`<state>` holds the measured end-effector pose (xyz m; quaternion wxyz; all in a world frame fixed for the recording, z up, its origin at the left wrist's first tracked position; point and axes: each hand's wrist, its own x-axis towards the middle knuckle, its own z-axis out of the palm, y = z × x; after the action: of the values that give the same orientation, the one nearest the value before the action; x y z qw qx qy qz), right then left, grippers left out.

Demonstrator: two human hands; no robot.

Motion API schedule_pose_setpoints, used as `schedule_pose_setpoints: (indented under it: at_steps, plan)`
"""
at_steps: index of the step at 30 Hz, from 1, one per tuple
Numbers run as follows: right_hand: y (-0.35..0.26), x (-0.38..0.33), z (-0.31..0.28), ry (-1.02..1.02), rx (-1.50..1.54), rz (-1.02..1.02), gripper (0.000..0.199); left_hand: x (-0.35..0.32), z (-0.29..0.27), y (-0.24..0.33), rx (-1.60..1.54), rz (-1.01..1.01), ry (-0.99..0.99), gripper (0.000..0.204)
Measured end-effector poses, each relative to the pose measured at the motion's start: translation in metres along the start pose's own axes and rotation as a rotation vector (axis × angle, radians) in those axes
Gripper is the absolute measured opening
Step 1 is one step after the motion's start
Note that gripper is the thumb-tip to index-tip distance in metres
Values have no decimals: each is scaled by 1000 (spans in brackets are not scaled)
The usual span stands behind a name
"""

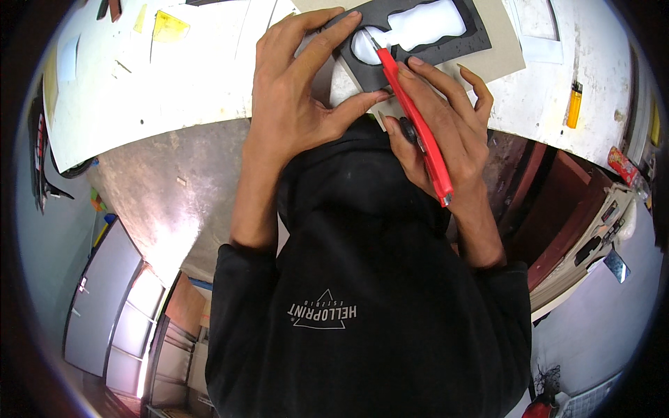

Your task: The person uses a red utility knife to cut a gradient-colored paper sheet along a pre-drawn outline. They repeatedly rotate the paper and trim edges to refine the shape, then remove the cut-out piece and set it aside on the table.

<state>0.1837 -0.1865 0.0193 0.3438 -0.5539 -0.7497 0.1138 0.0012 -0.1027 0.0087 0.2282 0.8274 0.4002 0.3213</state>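
Observation:
My right hand (446, 129) is closed around a red utility knife (416, 115) with a dark slider. The knife slants up to the left, and its blade tip lies at the round opening in a black foam sheet (481, 42). A wider, wavy-edged opening is cut to the right of the round one, and white shows through both. My left hand (296, 83) rests on the foam's left end, fingers spread, with the index fingertip above the round opening and the thumb at the near edge. Beneath the foam lies a greyish-beige board (507, 59).
The white worktable (209, 83) has a curved-looking near edge in front of me. A yellow lighter (574, 104) lies to the right, and a yellow scrap (171, 26) and a pale blue piece (68, 59) to the left. Reddish-brown drawers or shelves (557, 202) stand below at the right.

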Motion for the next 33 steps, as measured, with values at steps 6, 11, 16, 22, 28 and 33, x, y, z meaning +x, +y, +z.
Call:
schedule_pose_setpoints:
  at_steps: [6,11,16,22,28,33]
  plan:
    - [0,1,-3,-23,38,34,53,2,-1,1,-1,-21,-5,75]
    - [-4,7,-11,-74,42,60,52,2,-1,2,-8,-31,-10,75]
    - [-7,12,-19,-118,31,68,49,-5,-1,-11,-20,-36,-14,75]
    - [-12,26,-30,-198,-15,59,39,-4,-2,-10,-24,-53,-17,74]
    - [-16,33,-37,-244,-34,80,37,-5,-2,-10,-9,-64,-27,74]
    - [-19,42,-42,-304,-63,78,35,-5,-3,-13,-31,-63,-32,73]
